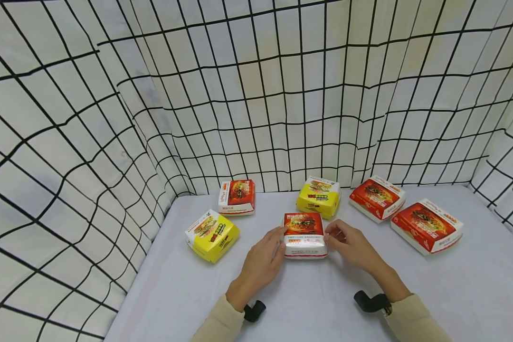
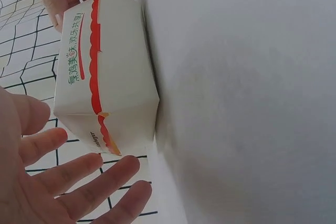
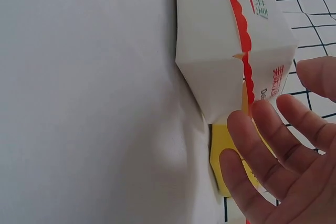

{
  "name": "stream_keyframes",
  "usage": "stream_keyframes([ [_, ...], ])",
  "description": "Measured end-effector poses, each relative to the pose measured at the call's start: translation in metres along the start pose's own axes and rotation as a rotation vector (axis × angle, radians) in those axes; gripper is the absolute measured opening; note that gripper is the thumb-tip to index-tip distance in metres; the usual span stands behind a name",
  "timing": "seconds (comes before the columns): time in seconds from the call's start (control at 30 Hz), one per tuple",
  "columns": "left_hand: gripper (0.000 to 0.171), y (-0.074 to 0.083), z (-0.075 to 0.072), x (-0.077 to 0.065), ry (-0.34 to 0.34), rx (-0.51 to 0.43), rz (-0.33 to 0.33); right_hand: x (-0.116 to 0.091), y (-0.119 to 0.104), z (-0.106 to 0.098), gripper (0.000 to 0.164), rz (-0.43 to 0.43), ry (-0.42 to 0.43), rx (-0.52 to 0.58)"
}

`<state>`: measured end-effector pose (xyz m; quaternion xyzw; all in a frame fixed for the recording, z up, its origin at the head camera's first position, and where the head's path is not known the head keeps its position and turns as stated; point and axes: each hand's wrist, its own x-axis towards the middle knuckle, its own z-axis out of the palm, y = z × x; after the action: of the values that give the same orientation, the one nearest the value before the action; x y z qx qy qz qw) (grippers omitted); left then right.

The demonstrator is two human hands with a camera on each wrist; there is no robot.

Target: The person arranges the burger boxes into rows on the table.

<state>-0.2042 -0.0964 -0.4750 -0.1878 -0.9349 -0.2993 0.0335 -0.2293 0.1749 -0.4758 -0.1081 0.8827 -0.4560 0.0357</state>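
A red and white burger box [image 1: 304,237], closed, sits on the white table between my two hands. At its left side is my left hand [image 1: 260,260], the fingers loosely extended along that side; the left wrist view shows them spread beside the white wall of the box. My right hand [image 1: 356,247] is at the opposite side, with its fingertips close to the right edge. In the right wrist view those fingers [image 3: 268,135] are slightly bent and apart, and neither hand grips the box.
Behind the box stands a yellow burger box [image 1: 319,196]. To the left are another yellow box [image 1: 212,236] and a red one [image 1: 237,197]. Two more red boxes, a nearer one [image 1: 427,226] and a farther one [image 1: 377,198], lie at the right. A black-gridded white curtain [image 1: 261,109] borders the table.
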Motion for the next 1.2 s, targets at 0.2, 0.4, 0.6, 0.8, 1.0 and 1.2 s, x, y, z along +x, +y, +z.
stream_keyframes([
  [0.2, 0.055, -0.002, 0.000, 0.000, 0.017, -0.036, -0.018, 0.000, 0.001, -0.001, 0.035, 0.006, 0.025, 0.003],
  [0.4, 0.062, -0.005, 0.004, 0.002, 0.001, -0.064, -0.039, 0.000, 0.003, 0.000, 0.057, 0.017, -0.016, 0.029],
  [0.6, 0.065, -0.005, 0.009, 0.001, -0.035, -0.076, -0.049, -0.001, 0.003, 0.004, 0.072, 0.053, -0.095, 0.021],
  [0.8, 0.063, -0.003, 0.009, 0.000, -0.027, -0.053, -0.026, -0.002, 0.003, 0.002, 0.072, 0.071, -0.102, 0.031],
  [1.0, 0.062, -0.002, 0.008, 0.000, -0.026, -0.053, -0.006, -0.002, 0.002, -0.001, 0.071, 0.076, -0.115, 0.023],
  [1.2, 0.063, -0.001, 0.006, 0.001, -0.052, -0.058, -0.011, -0.001, 0.004, -0.002, 0.070, 0.085, -0.118, 0.019],
])
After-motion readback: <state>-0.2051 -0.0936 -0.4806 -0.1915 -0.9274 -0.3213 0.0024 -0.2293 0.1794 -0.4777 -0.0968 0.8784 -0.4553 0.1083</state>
